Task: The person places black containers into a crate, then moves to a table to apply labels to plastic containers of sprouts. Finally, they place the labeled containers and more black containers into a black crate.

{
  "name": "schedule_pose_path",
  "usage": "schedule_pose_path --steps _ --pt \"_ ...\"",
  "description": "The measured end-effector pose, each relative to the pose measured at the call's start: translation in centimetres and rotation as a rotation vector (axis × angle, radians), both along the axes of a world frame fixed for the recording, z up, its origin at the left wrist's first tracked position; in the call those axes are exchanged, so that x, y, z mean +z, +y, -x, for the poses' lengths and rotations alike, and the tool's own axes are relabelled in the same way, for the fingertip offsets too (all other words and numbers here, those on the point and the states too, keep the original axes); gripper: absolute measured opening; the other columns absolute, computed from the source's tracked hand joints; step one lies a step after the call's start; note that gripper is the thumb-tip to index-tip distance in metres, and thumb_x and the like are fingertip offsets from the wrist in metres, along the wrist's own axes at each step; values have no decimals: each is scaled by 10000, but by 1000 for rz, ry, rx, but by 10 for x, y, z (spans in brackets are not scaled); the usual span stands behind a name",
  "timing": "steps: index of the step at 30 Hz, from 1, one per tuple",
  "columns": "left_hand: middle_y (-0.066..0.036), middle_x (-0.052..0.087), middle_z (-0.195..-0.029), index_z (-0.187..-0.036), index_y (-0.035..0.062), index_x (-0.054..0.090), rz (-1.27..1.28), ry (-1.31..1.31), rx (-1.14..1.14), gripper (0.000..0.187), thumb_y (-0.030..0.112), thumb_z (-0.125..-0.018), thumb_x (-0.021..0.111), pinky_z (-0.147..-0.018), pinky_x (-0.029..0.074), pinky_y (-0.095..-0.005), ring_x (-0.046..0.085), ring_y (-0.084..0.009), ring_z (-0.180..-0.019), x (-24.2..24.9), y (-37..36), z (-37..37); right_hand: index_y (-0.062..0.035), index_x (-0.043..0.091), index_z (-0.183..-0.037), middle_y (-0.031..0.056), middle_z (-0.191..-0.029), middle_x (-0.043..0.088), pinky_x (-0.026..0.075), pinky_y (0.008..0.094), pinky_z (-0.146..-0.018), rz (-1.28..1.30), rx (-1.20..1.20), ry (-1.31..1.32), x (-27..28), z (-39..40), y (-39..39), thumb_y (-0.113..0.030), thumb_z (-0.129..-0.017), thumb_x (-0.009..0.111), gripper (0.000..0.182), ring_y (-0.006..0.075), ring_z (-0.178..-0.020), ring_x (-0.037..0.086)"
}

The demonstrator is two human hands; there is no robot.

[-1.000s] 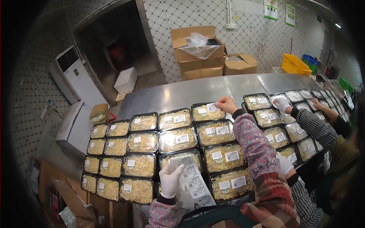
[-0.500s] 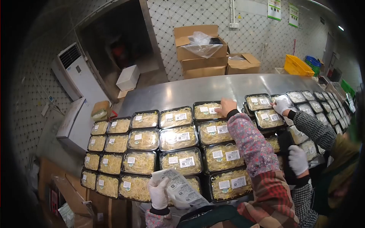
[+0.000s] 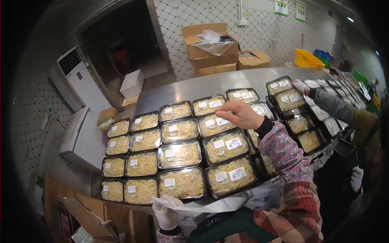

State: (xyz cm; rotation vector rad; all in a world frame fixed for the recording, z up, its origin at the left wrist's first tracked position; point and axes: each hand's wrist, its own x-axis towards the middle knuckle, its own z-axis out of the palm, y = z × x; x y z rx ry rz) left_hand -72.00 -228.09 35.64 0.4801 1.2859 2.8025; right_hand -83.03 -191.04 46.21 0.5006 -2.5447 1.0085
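My left hand (image 3: 166, 212), in a white glove, is closed on a strip of printed labels (image 3: 219, 205) at the near table edge. The strip trails right and is seen almost edge-on. My right hand (image 3: 243, 114) is bare and hovers over the packed trays, its fingers bent and slightly apart; nothing shows in them. Below its fingertips is a black tray of bean sprouts (image 3: 213, 126) under clear film. Closer to me lies another sprout tray (image 3: 230, 178) with two white labels. Left of it, a sprout tray (image 3: 182, 187) carries one label. My right forearm hides several trays.
A co-worker's gloved hand (image 3: 300, 86) touches the trays at right; their other gloved hand (image 3: 356, 178) is by a black tray (image 3: 345, 154). More labelled packs line the steel table (image 3: 170, 90). Behind it stand cardboard boxes (image 3: 214, 60) and a yellow crate (image 3: 308, 59).
My right hand has come away from a back-row tray, toward me and left across the trays. The label strip has tipped flatter. The view has shifted, and the co-worker's lower hand moved right.
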Motion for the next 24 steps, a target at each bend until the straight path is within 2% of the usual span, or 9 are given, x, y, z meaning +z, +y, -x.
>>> schedule_pose_path --steps 3,9,13,15,16,18,19,21,24 --pt "-38 472 -669 -942 66 535 -364 -7 9 237 293 -976 475 -486 417 -360 494 -201 -558 -1 -83 5 -39 573 -1210 143 -1242 578 371 413 -974 -252 -222 317 -57 17 -30 -341 -926 544 415 302 -1150 515" --pt "-10 362 -788 -1006 80 467 -469 496 329 46 96 -973 438 -662 349 -284 362 -132 -667 57 -346 15 -101 381 -1389 93 -1492 305 204 520 -1111 -938 -473 -477 -117 29 -40 -453 -954 387 560 277 -1372 298" --pt "-29 376 -806 -1327 115 413 -205 665 55 330 169 -1025 290 -658 342 -267 363 -125 -657 42 -519 21 -44 501 -1295 171 -1312 515 281 467 -1070 -354 -558 95 -63 4 -87 -373 -940 504 484 281 -1266 435" --pt "-6 388 -779 -1319 80 414 -411 613 232 327 171 -1026 299 -604 322 -256 359 -101 -641 64 -454 18 -23 587 -1206 155 -1170 625 408 378 -973 165 -363 151 -34 -13 -127 -352 -952 507 424 253 -1103 578" --pt "-17 352 -720 -1060 48 455 -417 466 335 153 152 -1008 355 -502 294 -271 323 -106 -544 82 -402 16 -13 581 -1210 132 -1136 639 463 329 -897 318 -247 60 -20 -27 -153 -329 -966 494 409 218 -1038 608" --pt "-6 417 -736 -1201 52 418 -190 138 241 276 143 -946 474 -469 334 -288 391 -115 -561 31 -372 36 0 576 -1211 103 -1103 646 469 303 -880 568 92 -136 -22 -41 -201 -305 -966 509 398 171 -1015 608" --pt "-32 549 -799 -1184 14 485 -212 111 17 306 131 -906 530 -570 434 -270 501 -131 -647 39 -301 40 3 575 -1212 101 -1098 645 472 288 -871 641 176 -272 -26 -51 -229 -292 -957 528 393 159 -1009 607" --pt "-69 660 -948 -995 -22 642 794 119 149 165 39 -852 586 -807 473 -262 603 -128 -885 39 -230 45 6 573 -1213 90 -1065 646 476 265 -837 646 286 -444 -40 -68 -279 -276 -937 569 395 136 -978 602" --pt "-58 659 -1007 -1079 -25 614 523 -102 -197 212 38 -877 625 -802 484 -245 613 -112 -892 2 -173 44 12 583 -1200 53 -911 634 474 244 -694 529 290 -464 -54 -84 -308 -262 -865 681 443 96 -827 582"
